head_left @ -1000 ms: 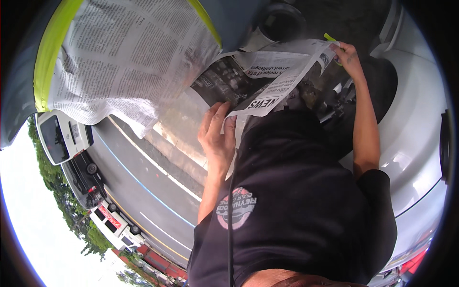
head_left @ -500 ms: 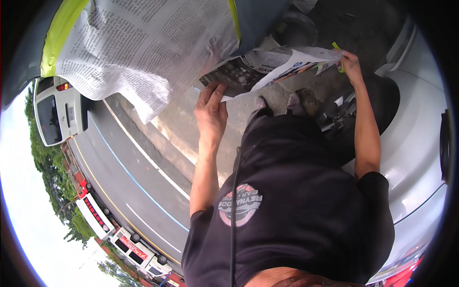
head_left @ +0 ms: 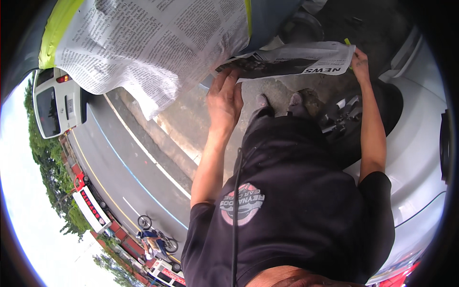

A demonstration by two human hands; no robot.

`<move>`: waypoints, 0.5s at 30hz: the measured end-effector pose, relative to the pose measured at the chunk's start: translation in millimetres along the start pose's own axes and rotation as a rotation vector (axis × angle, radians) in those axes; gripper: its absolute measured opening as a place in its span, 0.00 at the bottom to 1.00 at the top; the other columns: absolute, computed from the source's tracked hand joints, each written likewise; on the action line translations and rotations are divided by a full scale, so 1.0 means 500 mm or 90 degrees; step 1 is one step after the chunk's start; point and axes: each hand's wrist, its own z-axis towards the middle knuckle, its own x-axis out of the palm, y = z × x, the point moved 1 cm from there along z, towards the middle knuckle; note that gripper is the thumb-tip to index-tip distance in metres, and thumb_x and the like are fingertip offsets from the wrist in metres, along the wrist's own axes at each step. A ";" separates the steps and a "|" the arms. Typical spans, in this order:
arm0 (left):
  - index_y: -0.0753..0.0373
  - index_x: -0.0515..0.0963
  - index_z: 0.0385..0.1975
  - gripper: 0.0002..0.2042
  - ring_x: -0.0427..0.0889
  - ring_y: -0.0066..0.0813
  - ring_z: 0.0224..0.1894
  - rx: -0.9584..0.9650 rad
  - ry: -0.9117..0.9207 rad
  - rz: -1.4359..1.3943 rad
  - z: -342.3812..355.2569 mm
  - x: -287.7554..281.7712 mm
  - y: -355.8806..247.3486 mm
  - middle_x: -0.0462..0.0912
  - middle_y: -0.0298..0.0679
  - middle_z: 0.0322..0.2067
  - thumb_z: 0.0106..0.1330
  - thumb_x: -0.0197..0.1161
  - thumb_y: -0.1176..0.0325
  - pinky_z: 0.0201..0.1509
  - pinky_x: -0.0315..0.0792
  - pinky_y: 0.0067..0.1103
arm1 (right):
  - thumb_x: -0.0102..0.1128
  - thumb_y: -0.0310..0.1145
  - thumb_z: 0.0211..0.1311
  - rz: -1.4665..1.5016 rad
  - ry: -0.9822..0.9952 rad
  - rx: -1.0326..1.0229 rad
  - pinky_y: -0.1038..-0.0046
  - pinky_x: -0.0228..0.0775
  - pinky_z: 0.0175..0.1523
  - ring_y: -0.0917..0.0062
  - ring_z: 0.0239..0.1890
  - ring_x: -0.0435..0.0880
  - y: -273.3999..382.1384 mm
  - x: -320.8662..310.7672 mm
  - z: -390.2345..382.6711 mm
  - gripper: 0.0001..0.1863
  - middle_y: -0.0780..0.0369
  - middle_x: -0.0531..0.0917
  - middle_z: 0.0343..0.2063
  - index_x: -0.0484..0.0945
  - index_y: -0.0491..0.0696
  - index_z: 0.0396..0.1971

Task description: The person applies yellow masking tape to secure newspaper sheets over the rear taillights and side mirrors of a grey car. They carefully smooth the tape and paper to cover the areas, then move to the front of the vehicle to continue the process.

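My left hand [head_left: 224, 101] pinches the left end of a loose newspaper sheet [head_left: 327, 55], its fingertips close to the panel. At the sheet's other end, my right hand [head_left: 360, 65] grips the edge, arm stretched forward. Some yellow-green masking tape [head_left: 347, 41] shows beside the right fingers; whether it is a roll is mostly hidden. The sheet is held stretched between both hands, above my shoes. Another, larger newspaper sheet [head_left: 143, 43] covers the vehicle panel in front of me, bordered by yellow-green tape [head_left: 60, 28]. Its lower corner hangs loose.
A white car body [head_left: 416, 124] with a dark wheel [head_left: 344, 119] stands close on my right. On my left runs a road [head_left: 119, 129] with a white van [head_left: 60, 105], a truck [head_left: 91, 208] and a two-wheeler with a rider [head_left: 158, 239]. A black cord [head_left: 235, 215] hangs down my shirt.
Both hands have shifted right, carrying the loose sheet, which has turned and now lies flatter and straighter between them. A rider on a two-wheeler has come into view on the road.
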 end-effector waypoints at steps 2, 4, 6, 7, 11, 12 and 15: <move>0.62 0.84 0.52 0.16 0.86 0.53 0.49 0.029 -0.014 0.047 0.015 0.002 0.000 0.86 0.48 0.52 0.64 0.67 0.79 0.51 0.81 0.39 | 0.64 0.38 0.73 -0.033 0.001 -0.001 0.78 0.73 0.32 0.85 0.27 0.81 -0.002 0.005 0.011 0.15 0.67 0.86 0.28 0.88 0.44 0.49; 0.66 0.83 0.53 0.13 0.87 0.53 0.50 -0.088 0.027 0.035 0.030 -0.006 0.026 0.87 0.51 0.50 0.69 0.65 0.79 0.51 0.81 0.37 | 0.64 0.38 0.73 -0.078 0.023 0.009 0.77 0.74 0.33 0.84 0.27 0.82 -0.011 0.027 0.024 0.16 0.66 0.87 0.29 0.88 0.43 0.51; 0.68 0.83 0.53 0.12 0.88 0.52 0.50 -0.106 0.029 0.017 0.033 -0.012 0.034 0.87 0.53 0.49 0.72 0.64 0.78 0.50 0.81 0.37 | 0.64 0.38 0.72 -0.054 0.026 0.005 0.77 0.76 0.34 0.84 0.28 0.84 -0.018 0.043 0.034 0.17 0.65 0.89 0.31 0.87 0.44 0.53; 0.68 0.82 0.53 0.11 0.88 0.52 0.50 -0.065 0.007 0.009 0.038 -0.018 0.029 0.87 0.53 0.49 0.73 0.64 0.78 0.50 0.81 0.37 | 0.65 0.38 0.72 -0.028 0.012 -0.002 0.78 0.76 0.34 0.84 0.28 0.84 -0.010 0.056 0.037 0.18 0.64 0.89 0.32 0.86 0.44 0.54; 0.63 0.84 0.50 0.12 0.89 0.52 0.47 0.039 0.038 -0.013 0.010 -0.013 0.000 0.88 0.47 0.51 0.68 0.66 0.79 0.47 0.82 0.37 | 0.64 0.36 0.71 0.041 -0.027 0.012 0.78 0.77 0.35 0.83 0.29 0.86 -0.011 0.042 0.032 0.17 0.63 0.90 0.34 0.86 0.43 0.54; 0.60 0.85 0.49 0.13 0.89 0.53 0.46 0.047 0.068 -0.020 -0.003 -0.003 0.004 0.88 0.45 0.51 0.67 0.67 0.79 0.45 0.83 0.37 | 0.64 0.35 0.72 0.043 -0.013 0.024 0.77 0.77 0.36 0.83 0.30 0.86 -0.015 0.045 0.025 0.16 0.63 0.90 0.34 0.86 0.42 0.52; 0.61 0.85 0.49 0.14 0.89 0.52 0.47 0.005 0.033 -0.022 -0.013 0.015 0.009 0.87 0.45 0.51 0.65 0.66 0.81 0.47 0.84 0.38 | 0.64 0.33 0.72 0.045 0.015 0.059 0.76 0.78 0.37 0.81 0.31 0.86 -0.032 0.053 0.002 0.13 0.62 0.89 0.34 0.86 0.41 0.49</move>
